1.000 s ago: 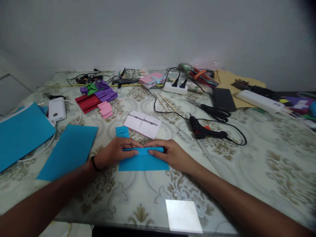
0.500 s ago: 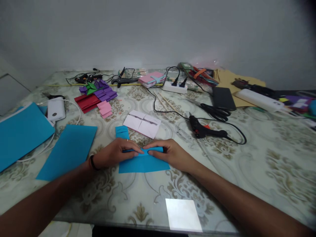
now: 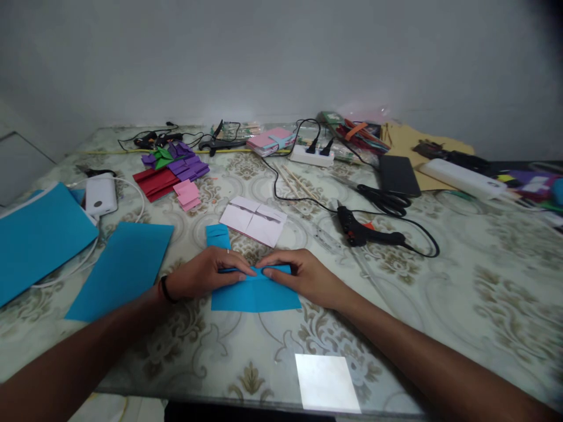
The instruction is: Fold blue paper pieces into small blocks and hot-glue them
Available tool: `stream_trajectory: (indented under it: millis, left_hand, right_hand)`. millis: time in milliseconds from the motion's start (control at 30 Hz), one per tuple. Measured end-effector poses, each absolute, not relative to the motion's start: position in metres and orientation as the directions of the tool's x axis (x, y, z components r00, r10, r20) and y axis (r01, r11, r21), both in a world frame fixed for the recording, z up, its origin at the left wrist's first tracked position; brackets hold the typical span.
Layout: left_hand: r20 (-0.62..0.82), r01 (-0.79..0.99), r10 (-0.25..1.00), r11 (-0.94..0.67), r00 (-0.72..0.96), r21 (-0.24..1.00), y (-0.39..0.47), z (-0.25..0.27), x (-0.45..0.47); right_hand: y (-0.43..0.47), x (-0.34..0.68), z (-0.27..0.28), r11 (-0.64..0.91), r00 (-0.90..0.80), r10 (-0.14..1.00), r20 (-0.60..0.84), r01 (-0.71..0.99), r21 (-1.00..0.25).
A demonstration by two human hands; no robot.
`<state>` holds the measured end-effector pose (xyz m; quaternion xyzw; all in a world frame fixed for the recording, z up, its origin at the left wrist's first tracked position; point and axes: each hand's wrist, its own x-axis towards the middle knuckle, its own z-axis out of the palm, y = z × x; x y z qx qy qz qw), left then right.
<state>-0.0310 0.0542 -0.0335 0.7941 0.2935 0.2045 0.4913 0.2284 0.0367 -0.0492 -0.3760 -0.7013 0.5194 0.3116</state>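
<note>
Near the middle of the worktop (image 3: 440, 310), the blue sheet (image 3: 255, 298) spread toward its near edge, while the left hand (image 3: 215, 272) and the right hand (image 3: 308, 275) each held its far edge in a narrow grip, thumb against fingers, along a folded band. That fold looked only partly made, and the near part, with a faint middle crease, seemed not yet folded over. Farther off, the small pleated piece (image 3: 217, 235) and white paper (image 3: 253, 221) already bore folds, whereas the blue paper (image 3: 125, 266) at left lay flat.
</note>
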Motion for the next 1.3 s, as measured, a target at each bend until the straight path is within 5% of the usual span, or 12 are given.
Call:
stream_trajectory:
  millis: [867, 1300]
  left_hand:
    - [0.054, 0.233, 0.604, -0.387, 0.795, 0.892, 0.0549, -0.0357, -0.0328]
    - [0.003, 0.252, 0.596, -0.344, 0.803, 0.905, 0.0563, -0.0329, -0.0339]
  right_hand:
    - [0.0320, 0.2241, -0.0450, 0.211, -0.535, 0.843, 0.052, 0.241, -0.947]
    - [0.0325, 0.2226, -0.0440, 0.091, -0.497, 0.866, -0.049, 0.253, -0.963]
